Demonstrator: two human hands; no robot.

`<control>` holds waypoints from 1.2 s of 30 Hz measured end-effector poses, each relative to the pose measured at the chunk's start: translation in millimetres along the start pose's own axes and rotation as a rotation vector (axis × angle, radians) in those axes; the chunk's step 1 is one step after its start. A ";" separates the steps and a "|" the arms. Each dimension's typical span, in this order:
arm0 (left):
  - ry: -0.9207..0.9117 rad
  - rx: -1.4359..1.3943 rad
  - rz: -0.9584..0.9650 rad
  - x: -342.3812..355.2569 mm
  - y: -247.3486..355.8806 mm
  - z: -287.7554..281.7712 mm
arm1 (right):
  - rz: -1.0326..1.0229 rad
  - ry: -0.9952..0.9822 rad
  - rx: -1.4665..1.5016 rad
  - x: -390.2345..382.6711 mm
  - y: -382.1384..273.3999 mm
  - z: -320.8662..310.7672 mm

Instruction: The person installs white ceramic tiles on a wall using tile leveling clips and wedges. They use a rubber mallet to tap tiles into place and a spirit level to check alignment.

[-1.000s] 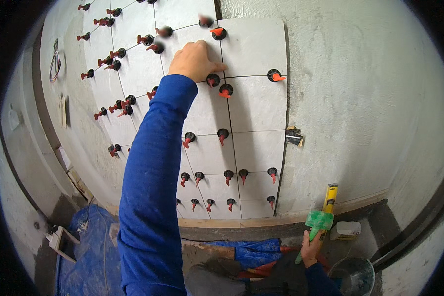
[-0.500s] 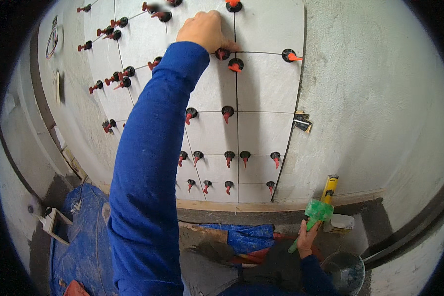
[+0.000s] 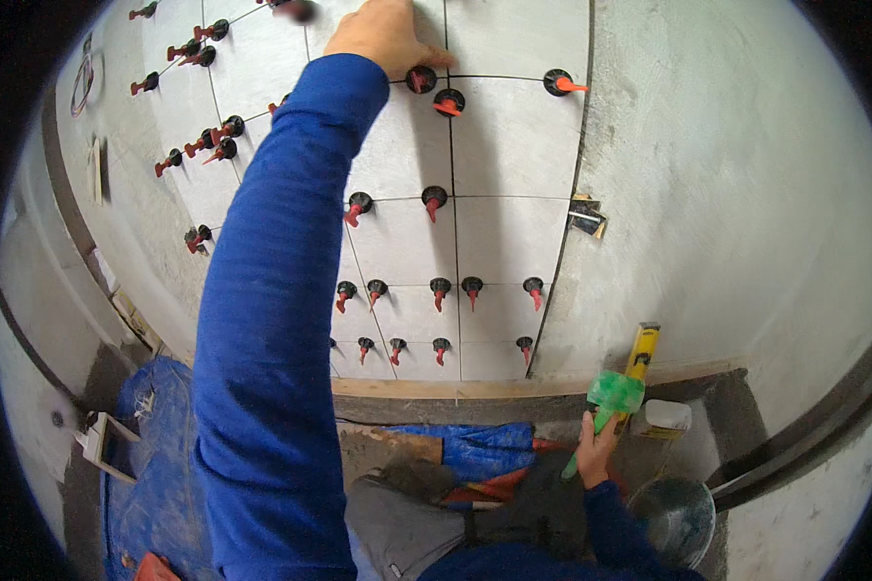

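My left hand (image 3: 384,39) rests against the light grey tile wall (image 3: 504,145) near the top, thumb stretched toward a seam and other fingertips hidden. Just below it are black round levelling spacers (image 3: 420,79) with red and orange handles, repeated along the seams. My right hand (image 3: 596,445) at lower right grips a green rubber mallet (image 3: 614,392) by its handle. A yellow spirit level (image 3: 642,349) stands upright behind the mallet head, close to that hand; whether I grip it too I cannot tell.
Unfinished plaster wall (image 3: 707,194) flanks the tiles at right. A bucket (image 3: 678,523) and a white container (image 3: 667,418) sit at lower right. Blue sheeting (image 3: 145,484) covers floor at left, beside a wooden frame (image 3: 107,445). Wires (image 3: 82,77) hang from the left wall.
The view has shifted, so tiles, left hand and right hand appear higher in the picture. My left hand stays at the same seam; the mallet and level stay by my right hand.
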State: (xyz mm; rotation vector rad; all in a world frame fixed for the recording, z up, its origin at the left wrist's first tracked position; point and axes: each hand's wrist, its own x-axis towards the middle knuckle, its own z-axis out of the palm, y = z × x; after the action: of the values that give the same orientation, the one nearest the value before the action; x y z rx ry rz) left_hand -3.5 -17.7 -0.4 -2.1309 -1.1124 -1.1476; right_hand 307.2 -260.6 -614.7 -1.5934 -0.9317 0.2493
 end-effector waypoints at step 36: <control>0.080 -0.266 -0.603 -220.6 48.1 148.8 | -0.185 -0.272 0.503 68.6 -316.4 99.0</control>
State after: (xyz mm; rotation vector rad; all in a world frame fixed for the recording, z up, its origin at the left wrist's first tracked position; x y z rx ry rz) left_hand 34.0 -34.7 -267.7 -1.9593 -1.7106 -1.7106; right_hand 156.3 -152.4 -331.6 -1.0192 -1.1136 0.5343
